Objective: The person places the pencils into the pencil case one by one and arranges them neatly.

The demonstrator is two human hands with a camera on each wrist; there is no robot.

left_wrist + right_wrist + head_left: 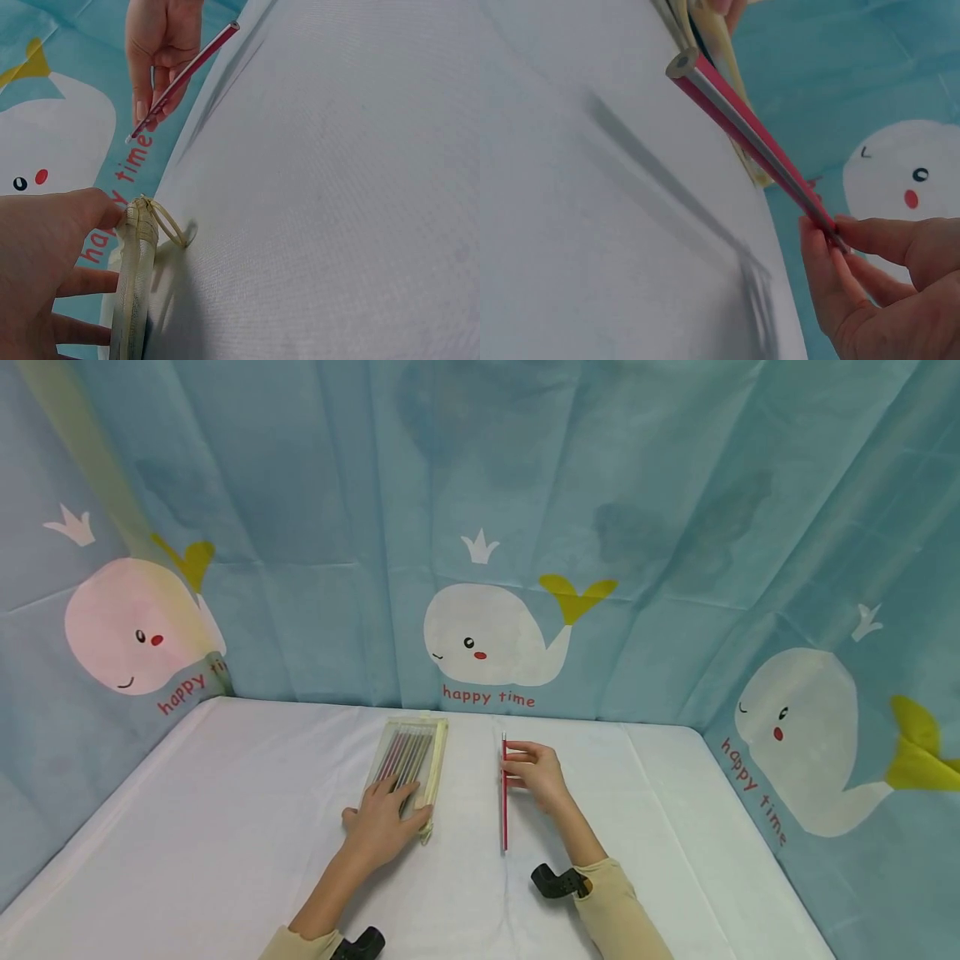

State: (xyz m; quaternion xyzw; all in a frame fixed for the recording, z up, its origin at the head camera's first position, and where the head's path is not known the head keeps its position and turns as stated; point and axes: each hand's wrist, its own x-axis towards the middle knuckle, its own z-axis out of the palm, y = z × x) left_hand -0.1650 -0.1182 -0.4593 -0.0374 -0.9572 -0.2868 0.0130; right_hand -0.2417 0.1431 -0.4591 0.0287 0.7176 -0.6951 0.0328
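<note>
My right hand [536, 772] pinches a red pencil with silver stripes [505, 810] between thumb and fingertips, near its far end. In the right wrist view the pencil's flat unsharpened end [682, 64] points away from the hand, and its shadow falls on the white cloth. To the left, a clear zip pencil pouch [438, 747] with pale yellow edging lies on the table with several pencils [405, 756] inside. My left hand [382, 827] rests on the pouch's near part with spread fingers. The left wrist view shows the thumb at the zipped edge [135, 255], beside a cord loop [172, 229].
A white cloth [615, 827] covers the table. Blue curtains [330, 627] printed with whales hang along its back and both sides. A black wrist camera mount [558, 882] sits at the right sleeve, another black mount [360, 945] at the left.
</note>
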